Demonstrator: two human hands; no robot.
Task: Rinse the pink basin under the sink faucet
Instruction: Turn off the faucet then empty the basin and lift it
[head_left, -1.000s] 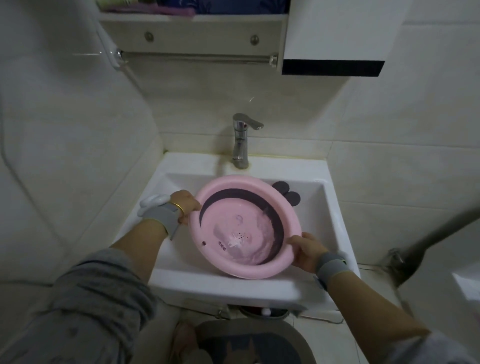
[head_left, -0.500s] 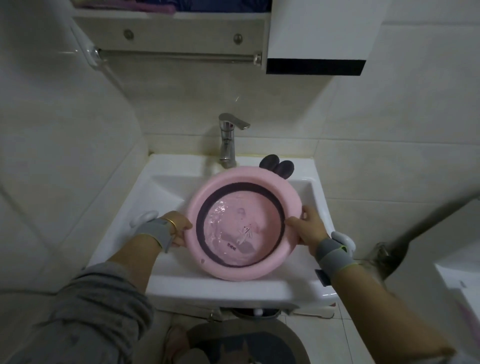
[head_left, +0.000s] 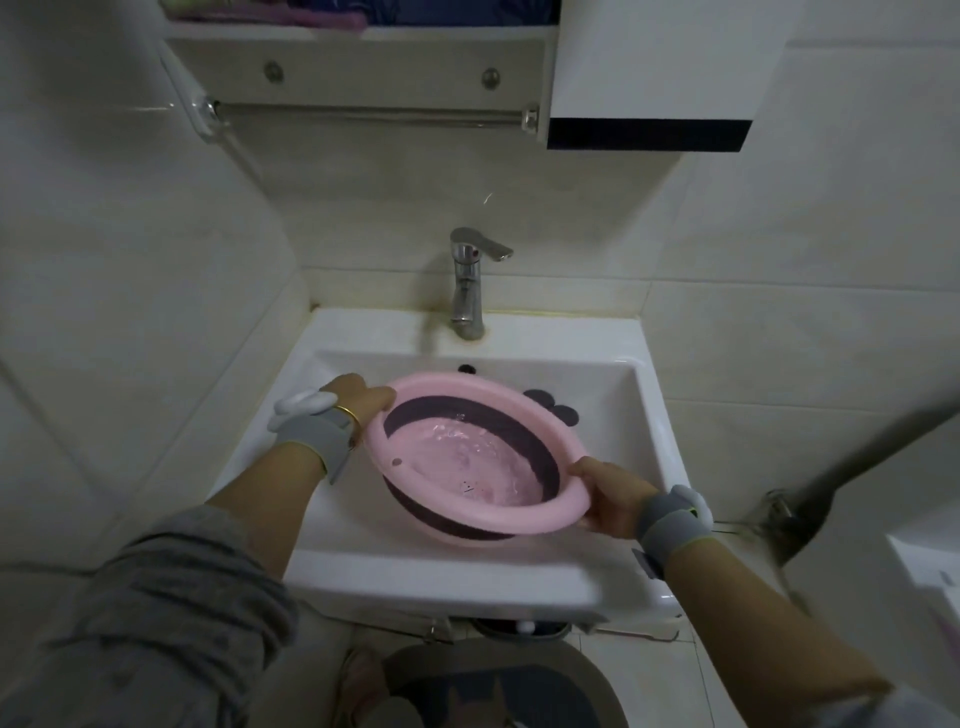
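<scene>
1. Both grips clamped on the rim: left hand (head_left: 358, 400) at the far-left edge, right hand (head_left: 608, 496) at the near-right.
2. One pink basin (head_left: 483, 514), one faucet (head_left: 467, 283), one sink (head_left: 519, 577).
3. Basin's held tilted over the sink, dark collapsible band, water pooled inside.

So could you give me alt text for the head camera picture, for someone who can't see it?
Two hands, left and right, hold a pink basin by its rim, tilted, over a white sink. A little water lies inside the basin. A chrome faucet stands behind it at the tiled wall.
</scene>
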